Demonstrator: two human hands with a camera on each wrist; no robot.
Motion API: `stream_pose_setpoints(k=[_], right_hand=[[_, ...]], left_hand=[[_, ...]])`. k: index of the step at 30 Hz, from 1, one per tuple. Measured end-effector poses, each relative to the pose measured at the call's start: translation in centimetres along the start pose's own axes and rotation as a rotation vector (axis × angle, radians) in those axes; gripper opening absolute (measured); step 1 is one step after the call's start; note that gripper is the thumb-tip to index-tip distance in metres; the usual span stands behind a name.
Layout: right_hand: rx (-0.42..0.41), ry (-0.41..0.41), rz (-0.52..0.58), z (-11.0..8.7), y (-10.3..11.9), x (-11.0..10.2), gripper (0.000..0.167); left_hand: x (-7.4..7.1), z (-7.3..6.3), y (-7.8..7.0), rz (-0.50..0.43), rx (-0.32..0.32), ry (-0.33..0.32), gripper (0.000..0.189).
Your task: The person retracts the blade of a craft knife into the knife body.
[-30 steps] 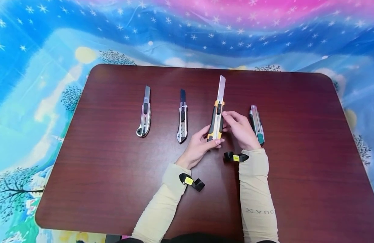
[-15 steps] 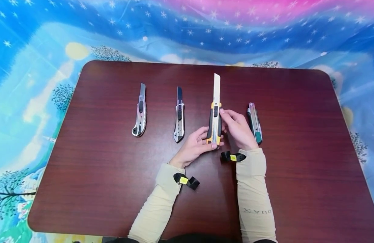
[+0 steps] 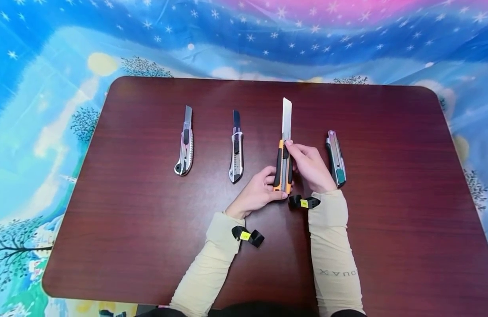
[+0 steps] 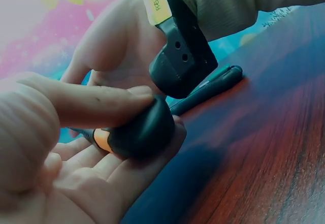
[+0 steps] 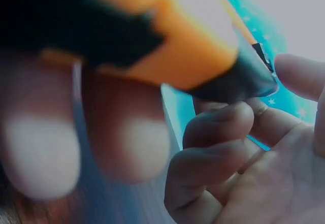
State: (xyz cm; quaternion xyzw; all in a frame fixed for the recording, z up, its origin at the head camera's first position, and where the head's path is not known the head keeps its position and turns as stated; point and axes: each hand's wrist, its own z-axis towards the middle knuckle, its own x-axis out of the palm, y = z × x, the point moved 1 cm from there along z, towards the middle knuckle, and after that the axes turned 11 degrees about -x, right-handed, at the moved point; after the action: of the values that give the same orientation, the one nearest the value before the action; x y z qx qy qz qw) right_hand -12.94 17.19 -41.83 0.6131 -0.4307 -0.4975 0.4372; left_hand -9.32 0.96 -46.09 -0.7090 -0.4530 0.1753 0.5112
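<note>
A yellow-and-black snap-off utility knife point(image 3: 284, 169) is held above the table, its long silver blade point(image 3: 287, 116) out and pointing away from me. My left hand point(image 3: 255, 192) grips its lower end, thumb across the butt and fingers underneath. In the left wrist view that thumb presses on the black butt point(image 4: 144, 132). My right hand point(image 3: 312, 168) pinches the upper handle, with the thumb over the front beside the black slider; its fingers behind are partly hidden. The right wrist view shows the orange-and-black handle point(image 5: 198, 46) blurred and close, fingertips point(image 5: 129, 150) below it.
To the left lie two utility knives with blades out, a silver one point(image 3: 185, 147) and a silver-and-black one point(image 3: 236, 152). A green-and-silver utility knife point(image 3: 336, 160) lies just right of my right hand. All rest on the dark red wooden table point(image 3: 129, 229).
My right thumb has moved from the handle's right edge onto its front by the slider. The held knife has turned slightly and sits a little lower. The knives on the table stay put.
</note>
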Motion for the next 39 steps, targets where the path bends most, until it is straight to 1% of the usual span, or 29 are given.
stream_pose_setpoints(k=[4,7,13,17,20,27,30,34,39], right_hand=[[-0.007,0.003,0.015,0.1,0.1,0.1,0.042],[0.0,0.01,0.032,0.1,0.1,0.2,0.044],[0.015,0.048,0.136,0.1,0.4,0.9,0.053],[0.005,0.076,0.198,0.2,0.4,1.3,0.054],[-0.003,0.067,0.235,0.3,0.4,1.4,0.052],[0.018,0.045,0.381,0.3,0.3,1.3,0.04],[0.016,0.048,0.43,0.2,0.4,1.3,0.033],[0.029,0.063,0.472,0.2,0.6,1.6,0.029],[0.03,0.065,0.474,0.1,0.9,1.8,0.028]], left_hand=[[0.0,0.0,-0.2,0.048,0.012,-0.026,0.053],[0.0,0.0,-0.3,0.058,0.013,-0.033,0.052],[-0.2,-0.1,-0.1,0.023,0.039,-0.012,0.055],[-0.3,0.0,0.0,0.001,0.05,-0.019,0.057],[-0.2,0.0,-0.1,0.001,0.041,-0.027,0.056],[0.1,0.1,-0.1,-0.059,-0.012,0.018,0.054],[0.1,0.1,-0.1,-0.041,0.001,0.019,0.052],[-0.1,0.1,0.0,-0.014,0.03,0.009,0.047],[-0.1,0.0,-0.1,-0.033,0.013,0.038,0.043]])
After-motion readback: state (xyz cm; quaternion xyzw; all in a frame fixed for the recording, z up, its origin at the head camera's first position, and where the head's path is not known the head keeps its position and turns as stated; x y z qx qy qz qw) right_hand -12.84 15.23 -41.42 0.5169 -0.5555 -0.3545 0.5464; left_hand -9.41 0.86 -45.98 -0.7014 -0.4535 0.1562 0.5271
